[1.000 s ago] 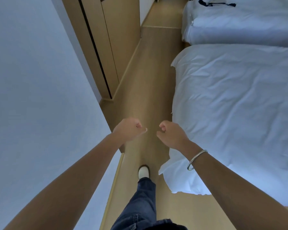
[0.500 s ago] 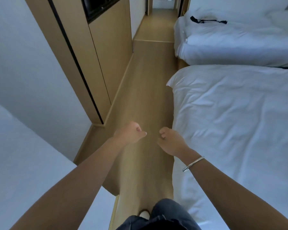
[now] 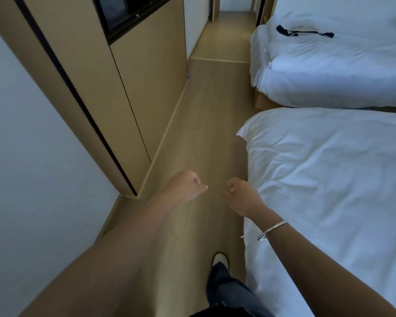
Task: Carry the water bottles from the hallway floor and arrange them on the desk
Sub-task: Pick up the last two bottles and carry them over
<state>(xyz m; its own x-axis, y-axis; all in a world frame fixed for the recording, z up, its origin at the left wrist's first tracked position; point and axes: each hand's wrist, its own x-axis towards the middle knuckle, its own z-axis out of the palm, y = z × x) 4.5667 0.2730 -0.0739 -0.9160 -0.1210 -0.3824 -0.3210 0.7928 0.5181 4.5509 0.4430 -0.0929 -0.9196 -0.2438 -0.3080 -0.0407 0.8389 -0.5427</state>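
No water bottle and no desk shows in the head view. My left hand is held out in front of me over the wooden floor, its fingers curled in with the thumb pointing right, and it holds nothing. My right hand hovers beside it, a short gap apart, its fingers also curled and empty. A silver bangle sits on my right wrist.
A narrow wooden aisle runs ahead to a hallway opening. A wooden cabinet and white wall line the left. Two white beds, near and far, line the right; a dark strap lies on the far bed. My foot steps forward.
I have walked forward along the aisle; the cabinet and beds have come closer and the view has lifted toward the hallway. Both hands stay curled and empty in front of me.
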